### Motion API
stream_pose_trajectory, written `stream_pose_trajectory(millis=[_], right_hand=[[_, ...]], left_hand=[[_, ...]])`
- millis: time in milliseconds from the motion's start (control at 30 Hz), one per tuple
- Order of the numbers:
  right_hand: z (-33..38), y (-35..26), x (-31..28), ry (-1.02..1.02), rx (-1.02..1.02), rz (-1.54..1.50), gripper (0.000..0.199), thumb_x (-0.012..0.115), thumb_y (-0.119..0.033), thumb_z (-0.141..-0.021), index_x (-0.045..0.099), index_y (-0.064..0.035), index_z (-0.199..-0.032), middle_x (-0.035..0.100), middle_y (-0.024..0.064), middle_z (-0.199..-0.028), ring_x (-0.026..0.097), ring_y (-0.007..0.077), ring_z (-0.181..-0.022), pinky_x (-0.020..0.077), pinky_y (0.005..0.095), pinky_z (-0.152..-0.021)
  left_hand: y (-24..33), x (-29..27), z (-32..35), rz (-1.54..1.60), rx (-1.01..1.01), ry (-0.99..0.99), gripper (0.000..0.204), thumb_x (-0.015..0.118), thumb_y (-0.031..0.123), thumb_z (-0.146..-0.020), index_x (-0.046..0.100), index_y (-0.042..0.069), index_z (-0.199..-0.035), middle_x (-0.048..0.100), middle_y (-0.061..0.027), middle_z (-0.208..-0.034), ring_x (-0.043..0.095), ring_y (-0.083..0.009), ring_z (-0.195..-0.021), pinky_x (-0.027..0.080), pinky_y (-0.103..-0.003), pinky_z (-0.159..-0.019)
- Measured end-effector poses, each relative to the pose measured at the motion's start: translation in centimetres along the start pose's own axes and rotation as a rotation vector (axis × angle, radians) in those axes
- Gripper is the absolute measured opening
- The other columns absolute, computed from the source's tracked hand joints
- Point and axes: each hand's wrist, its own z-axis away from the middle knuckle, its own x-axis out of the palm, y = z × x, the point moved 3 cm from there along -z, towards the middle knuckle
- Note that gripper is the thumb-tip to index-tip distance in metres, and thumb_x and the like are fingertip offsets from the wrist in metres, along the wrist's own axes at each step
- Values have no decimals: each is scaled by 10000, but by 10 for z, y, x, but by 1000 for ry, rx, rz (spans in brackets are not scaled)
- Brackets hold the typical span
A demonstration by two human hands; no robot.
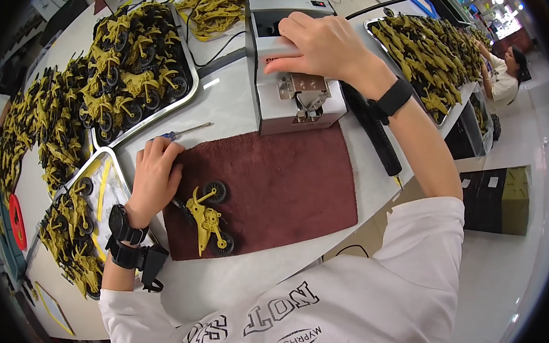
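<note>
My right hand lies over the top of a grey and white box-shaped machine, likely a screw feeder. Its fingers reach to the dark recess on top, and the thumb is stretched apart along the front. My left hand rests at the left edge of a maroon cloth, fingers spread and thumb apart, holding nothing I can see. Just beyond its fingertips lies a screwdriver with a blue handle. On the cloth beside the hand is a yellow-green toy motorcycle with black wheels.
Trays of toy motorcycles and loose ones crowd the left. A tray of yellow-green parts stands far right, with more parts at the back. A black electric screwdriver lies right of the machine. Another person sits beyond.
</note>
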Motion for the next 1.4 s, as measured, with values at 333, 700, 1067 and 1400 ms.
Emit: stream_pose_trajectory(millis=[333,700,1067,1400], right_hand=[[-8,-1,-2,-11,-63,0,587,618,-666,-817,573,-82,-819,587,64,-740,626,289,-566,499,369,-510],[-8,-5,-3,-58,-49,-47,546,693,-599,-799,549,-74,-767,591,67,-730,614,291,-587,492,360,-521],[-5,-8,-8,-79,-51,-60,540,706,-592,-790,548,-76,-763,584,64,-724,610,290,-576,486,371,-508],[2,-1,-14,-100,-61,-73,535,706,-588,-792,557,-75,-773,579,61,-719,612,277,-569,493,356,-501]], left_hand=[[206,51,25,168,392,-295,887,702,482,-796,368,12,-1470,277,-214,-1564,264,-340,-1455,247,-499,-1156],[215,95,56,160,498,-385,905,590,605,-851,332,40,-1509,199,-138,-1610,151,-308,-1496,196,-567,-1157],[227,108,35,108,547,25,260,585,158,-799,622,12,-1012,586,-159,-1227,495,-329,-1269,415,-463,-991],[221,107,30,381,535,95,93,611,121,-800,595,55,-863,597,-177,-1255,493,-374,-1290,333,-592,-1106]])
